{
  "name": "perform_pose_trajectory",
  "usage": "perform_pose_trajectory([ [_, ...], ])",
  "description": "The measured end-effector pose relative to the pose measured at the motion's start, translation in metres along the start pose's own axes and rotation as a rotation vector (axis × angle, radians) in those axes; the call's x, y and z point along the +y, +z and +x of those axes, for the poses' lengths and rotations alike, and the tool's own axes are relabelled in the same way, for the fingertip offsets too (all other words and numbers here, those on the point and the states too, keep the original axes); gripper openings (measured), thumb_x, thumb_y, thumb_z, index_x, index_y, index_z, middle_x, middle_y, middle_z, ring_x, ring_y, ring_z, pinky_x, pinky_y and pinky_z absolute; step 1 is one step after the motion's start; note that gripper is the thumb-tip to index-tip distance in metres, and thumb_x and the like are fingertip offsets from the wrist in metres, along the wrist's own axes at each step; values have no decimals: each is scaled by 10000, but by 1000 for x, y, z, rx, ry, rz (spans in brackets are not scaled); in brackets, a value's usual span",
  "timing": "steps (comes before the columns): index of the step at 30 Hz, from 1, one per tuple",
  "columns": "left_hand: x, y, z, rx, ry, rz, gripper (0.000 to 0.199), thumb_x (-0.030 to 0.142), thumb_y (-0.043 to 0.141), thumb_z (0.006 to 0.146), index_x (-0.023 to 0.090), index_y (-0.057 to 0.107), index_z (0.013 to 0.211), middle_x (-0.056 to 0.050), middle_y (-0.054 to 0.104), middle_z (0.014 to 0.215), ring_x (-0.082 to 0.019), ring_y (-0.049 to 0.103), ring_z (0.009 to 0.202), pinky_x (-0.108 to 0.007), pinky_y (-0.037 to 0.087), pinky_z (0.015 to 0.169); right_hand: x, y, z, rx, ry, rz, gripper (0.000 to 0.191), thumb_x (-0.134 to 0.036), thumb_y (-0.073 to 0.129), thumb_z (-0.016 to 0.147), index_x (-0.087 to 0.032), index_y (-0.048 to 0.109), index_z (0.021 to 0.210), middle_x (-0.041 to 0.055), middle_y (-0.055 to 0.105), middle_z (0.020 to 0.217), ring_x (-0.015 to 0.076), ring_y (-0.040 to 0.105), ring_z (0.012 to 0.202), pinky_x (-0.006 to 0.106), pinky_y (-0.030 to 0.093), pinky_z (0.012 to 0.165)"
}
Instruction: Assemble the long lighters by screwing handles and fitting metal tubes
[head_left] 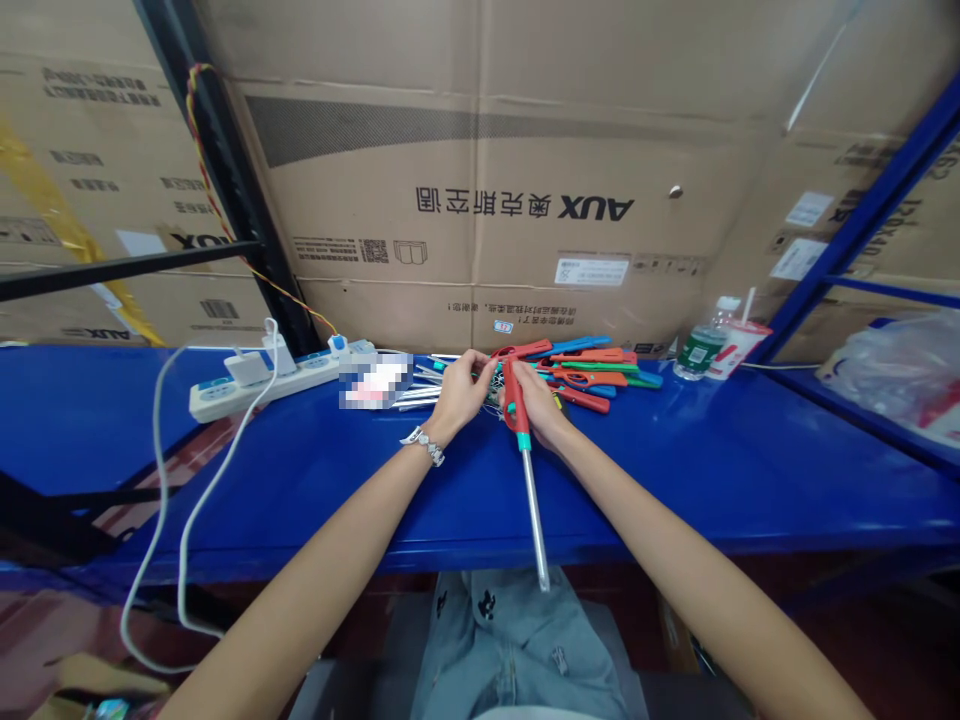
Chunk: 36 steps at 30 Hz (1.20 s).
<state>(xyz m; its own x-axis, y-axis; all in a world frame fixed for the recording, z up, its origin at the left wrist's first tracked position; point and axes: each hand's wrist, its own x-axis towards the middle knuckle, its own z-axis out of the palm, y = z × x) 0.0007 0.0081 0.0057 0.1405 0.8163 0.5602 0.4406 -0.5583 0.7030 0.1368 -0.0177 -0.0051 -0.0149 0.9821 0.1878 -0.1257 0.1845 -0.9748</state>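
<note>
1. Head view: your right hand point(541, 402) is closed round the red plastic handle of a long-nosed gas lighter with a teal collar and a bare steel tube point(523, 450); the tube points back toward you and hangs past the front edge of the blue metal workbench point(675, 470)
2. Your left hand point(461, 392) pinches in at the handle's top end, fingertips curled; whether they grip a small part there I can't tell
3. Keep that right grip firm near the collar so the long tube doesn't swing, I'd say, and work the left fingers close to the handle
4. Just behind your hands lies the pile of red, orange, blue and green lighter handles point(592, 368), with loose steel tubes point(420, 385) to the left
5. A white power strip with plugged chargers point(262, 380) sits further left, a clear water bottle point(701, 345) and a paper cup with straw point(733, 345) to the right
</note>
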Motion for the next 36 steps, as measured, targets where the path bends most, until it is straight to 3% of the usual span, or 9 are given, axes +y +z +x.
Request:
perform_pose_trajectory([
  [4,2,-7,-2,-139,251,230,218,318,346,1047,198,474,918,-91,582,966,-218,575,874,-356,460,834,-5,1,-7,-95,-10,-19,423,-642,555,876,-244,529,1016,-76,548,533,115,434,384,246,381,438],
  [9,1,-12,-1,-250,325,358,168,212,298,1032,218,420,918,-85,532,954,-228,543,855,-359,442,813,-7,2,-12,-149,-11,-64,364,-576,532,924,-244,553,1071,-64,541,529,138,501,439,252,406,470],
  [12,-1,-9,-1,-247,281,296,167,215,334,1016,233,389,860,-58,522,874,-214,529,778,-343,428,747,-6,2,-12,-149,-30,-102,358,-568,516,941,-246,552,1093,-67,536,526,140,518,451,251,419,477],
  [16,1,0,1,-172,110,167,242,247,345,1011,250,329,769,-22,506,762,-194,504,685,-330,397,680,-6,1,-11,-144,-89,-143,400,-603,532,926,-252,555,1114,-69,544,529,139,542,465,246,425,478],
  [21,6,3,3,-168,-21,125,285,266,395,1002,236,375,720,-10,541,704,-179,528,655,-311,383,650,-5,-1,-7,-139,-100,-136,416,-608,541,916,-243,561,1115,-67,563,525,140,552,465,247,432,480],
  [24,7,-1,2,-182,12,161,291,292,366,1022,234,392,738,-15,547,706,-185,538,670,-313,396,663,-4,-1,-7,-140,-98,-130,421,-610,545,913,-243,556,1120,-74,558,524,139,552,466,248,433,483],
  [31,0,-11,-1,-239,275,257,187,254,323,1019,235,385,844,-54,536,843,-212,529,746,-340,398,718,-8,0,-11,-168,-54,-96,416,-592,539,919,-232,543,1126,-78,544,513,130,530,446,237,416,460],
  [36,0,-9,3,-190,192,176,243,272,370,1003,238,366,762,-13,524,728,-176,489,658,-309,364,661,-8,0,-11,-186,-72,-87,398,-582,540,917,-236,545,1114,-71,572,527,129,528,439,233,403,441],
])
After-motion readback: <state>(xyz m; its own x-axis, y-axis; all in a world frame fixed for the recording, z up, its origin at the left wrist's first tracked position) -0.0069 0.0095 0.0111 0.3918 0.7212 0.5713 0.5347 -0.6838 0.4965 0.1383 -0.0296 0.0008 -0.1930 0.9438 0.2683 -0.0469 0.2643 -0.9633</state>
